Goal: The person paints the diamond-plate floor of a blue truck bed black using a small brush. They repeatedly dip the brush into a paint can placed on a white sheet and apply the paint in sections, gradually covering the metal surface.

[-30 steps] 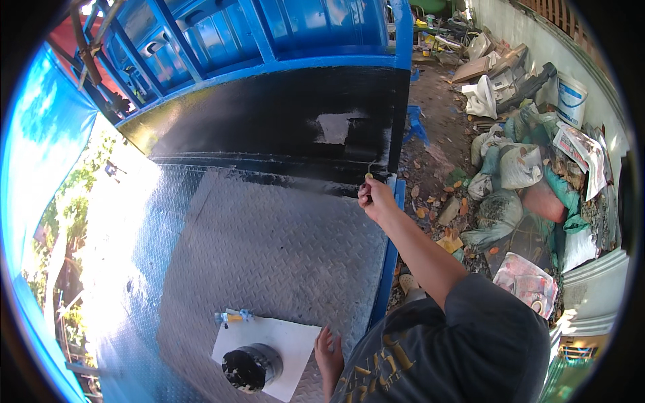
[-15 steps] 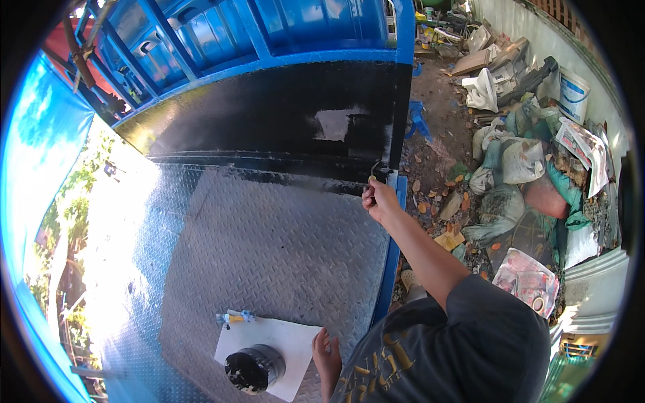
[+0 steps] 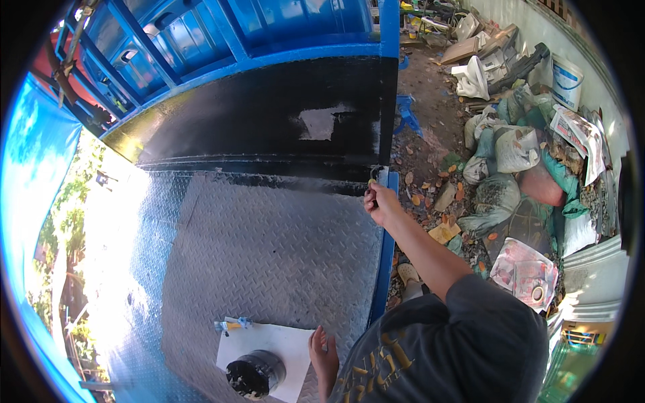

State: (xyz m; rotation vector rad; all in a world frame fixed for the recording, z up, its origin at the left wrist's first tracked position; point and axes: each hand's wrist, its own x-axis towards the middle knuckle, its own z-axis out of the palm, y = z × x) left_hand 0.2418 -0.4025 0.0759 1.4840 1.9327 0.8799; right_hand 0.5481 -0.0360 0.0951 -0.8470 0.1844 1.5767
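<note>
My right hand [image 3: 381, 204] is closed round the handle of a small paint roller [image 3: 373, 180]. Its thin bent wire frame reaches the bottom right corner of a black-painted panel [image 3: 235, 111]; the roller's head is hard to make out. A bare grey patch [image 3: 317, 125] shows on the panel, and the lower border is roughly painted. My left hand [image 3: 324, 354] is low beside a white board [image 3: 295, 339], fingers apart, holding nothing. On that board stands a dark pot [image 3: 269, 368] with black paint in it. A paintbrush [image 3: 235, 325] lies at the board's far edge.
Grey tread-plate flooring [image 3: 282, 255] spreads below the panel. Blue metal bars [image 3: 232, 30] rise above it. To the right, on the ground, lie filled sacks [image 3: 517, 154], a white bucket [image 3: 568, 82], a blue plastic piece [image 3: 407, 115] and newspaper with a tape roll [image 3: 537, 293].
My right hand and the roller have shifted right along the panel's lower border, into its corner. The whole view has swung slightly right. My left hand stays beside the board.
</note>
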